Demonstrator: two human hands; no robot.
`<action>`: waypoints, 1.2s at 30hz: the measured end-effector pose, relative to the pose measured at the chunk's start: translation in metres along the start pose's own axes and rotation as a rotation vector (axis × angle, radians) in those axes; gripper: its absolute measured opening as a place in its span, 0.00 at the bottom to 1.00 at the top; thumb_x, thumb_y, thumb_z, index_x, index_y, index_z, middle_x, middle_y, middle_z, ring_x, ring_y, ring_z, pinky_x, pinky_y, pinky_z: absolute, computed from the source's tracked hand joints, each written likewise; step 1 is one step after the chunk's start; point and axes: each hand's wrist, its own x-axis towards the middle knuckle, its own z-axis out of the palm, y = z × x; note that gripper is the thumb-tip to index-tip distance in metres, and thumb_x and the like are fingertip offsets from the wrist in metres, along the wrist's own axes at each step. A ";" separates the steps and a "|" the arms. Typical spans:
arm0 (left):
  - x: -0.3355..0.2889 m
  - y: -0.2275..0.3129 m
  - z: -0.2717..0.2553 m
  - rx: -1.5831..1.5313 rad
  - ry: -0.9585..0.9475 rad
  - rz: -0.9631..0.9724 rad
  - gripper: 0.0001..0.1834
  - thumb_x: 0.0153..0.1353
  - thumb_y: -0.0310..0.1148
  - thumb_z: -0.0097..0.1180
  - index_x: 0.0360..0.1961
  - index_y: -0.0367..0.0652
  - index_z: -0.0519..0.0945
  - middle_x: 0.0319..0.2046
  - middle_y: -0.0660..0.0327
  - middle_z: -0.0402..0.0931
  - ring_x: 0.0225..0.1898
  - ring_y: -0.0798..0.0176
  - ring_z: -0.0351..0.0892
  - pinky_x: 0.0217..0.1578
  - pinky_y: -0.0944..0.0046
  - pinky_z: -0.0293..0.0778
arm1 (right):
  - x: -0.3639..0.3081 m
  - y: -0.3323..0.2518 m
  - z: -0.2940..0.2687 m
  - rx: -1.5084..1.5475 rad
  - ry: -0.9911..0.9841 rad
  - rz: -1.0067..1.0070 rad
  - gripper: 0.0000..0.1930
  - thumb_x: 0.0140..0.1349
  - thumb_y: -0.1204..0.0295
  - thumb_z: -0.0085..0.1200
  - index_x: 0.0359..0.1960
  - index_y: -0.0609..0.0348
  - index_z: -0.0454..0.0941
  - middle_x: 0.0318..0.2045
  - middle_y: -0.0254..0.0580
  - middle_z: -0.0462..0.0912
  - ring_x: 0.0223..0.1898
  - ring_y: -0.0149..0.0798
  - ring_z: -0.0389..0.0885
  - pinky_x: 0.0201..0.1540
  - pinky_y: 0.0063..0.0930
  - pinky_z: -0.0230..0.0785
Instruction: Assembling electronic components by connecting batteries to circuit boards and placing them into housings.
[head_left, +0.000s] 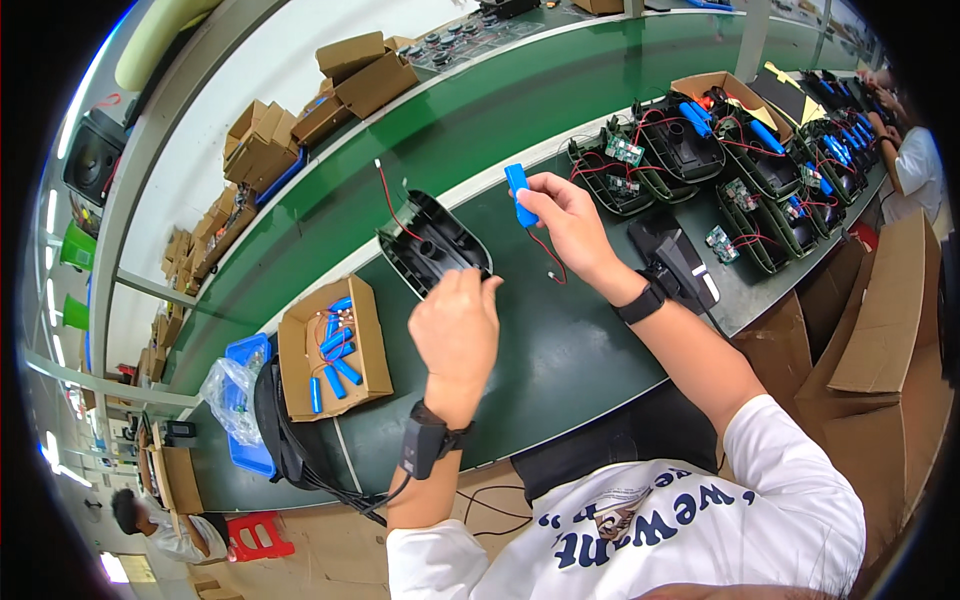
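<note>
My right hand [572, 222] pinches a blue cylindrical battery [519, 192] between thumb and fingers, holding it above the green worktable. From the battery hangs a red wire [552, 256] with a small white plug. Just left of it, a hollow black plastic housing [457, 238] lies open side up, and a red wire with a white connector rises past its far left edge. My left hand [455, 325] is closed at the housing's near edge, its fingertips partly hidden. An open cardboard box [374, 355] of loose blue batteries [337, 345] sits left of my left hand.
At the right, several housings [690, 150] hold circuit boards, red wires and blue batteries; another person [915, 160] works beyond. A dark device [680, 265] lies near my right wrist. Left are a blue tray [250, 455] and black bag [285, 430]. Large cardboard boxes [880, 350] stand right.
</note>
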 end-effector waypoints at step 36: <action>-0.031 -0.030 -0.157 -0.404 0.287 -0.278 0.14 0.56 0.37 0.70 0.28 0.35 0.83 0.24 0.58 0.74 0.29 0.57 0.73 0.32 0.59 0.66 | 0.002 0.025 -0.005 -0.286 -0.153 0.234 0.17 0.71 0.65 0.52 0.60 0.45 0.82 0.28 0.21 0.69 0.30 0.18 0.66 0.36 0.15 0.61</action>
